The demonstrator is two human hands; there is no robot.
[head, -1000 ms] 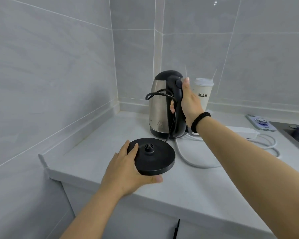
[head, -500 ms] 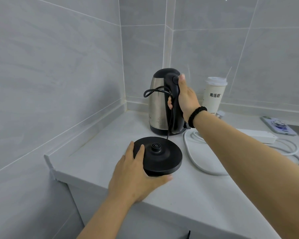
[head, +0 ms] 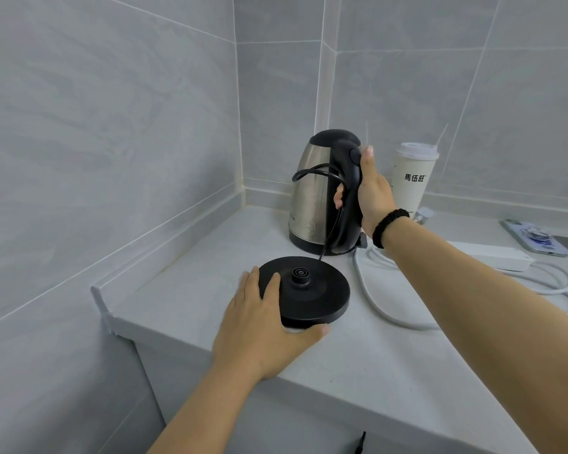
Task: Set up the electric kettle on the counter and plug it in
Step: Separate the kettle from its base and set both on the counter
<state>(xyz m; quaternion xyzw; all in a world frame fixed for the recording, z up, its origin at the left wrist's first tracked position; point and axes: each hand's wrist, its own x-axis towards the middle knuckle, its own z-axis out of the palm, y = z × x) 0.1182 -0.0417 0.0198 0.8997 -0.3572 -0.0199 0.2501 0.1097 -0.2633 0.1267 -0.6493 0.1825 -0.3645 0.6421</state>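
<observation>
Pale grey stone counter (head: pixel 210 273) in tiled corner. Brushed stainless-steel electric kettle w/ black plastic lid and handle (head: pixel 312 191) stands upright at rear of counter, near the corner, not on its base. Right hand (head: pixel 373 188) grips the kettle handle: thumb lies up along top of handle, fingers wrapped round it, fingertips showing on the inner side. Black braided band on right wrist (head: pixel 389 226).

Round black plastic kettle base w/ centre connector pin (head: pixel 309 290) lies flat on counter in front of kettle, near the front edge, apart from the kettle. Left hand (head: pixel 263 326) holds base at its near-left rim: fingers spread over top surface, thumb pressed along the front edge.

Thin black power cord (head: pixel 315 170) runs from base rear up thru handle gap, loops beside kettle body. Plug end not visible.

Other items: white lidded paper cup w/ printed characters (head: pixel 413 181) right of kettle, near wall. White power strip (head: pixel 502 258) w/ thick white cable (head: pixel 374 299) coiled on counter, right of base. Phone in patterned case (head: pixel 535 239) far right, flat.
</observation>
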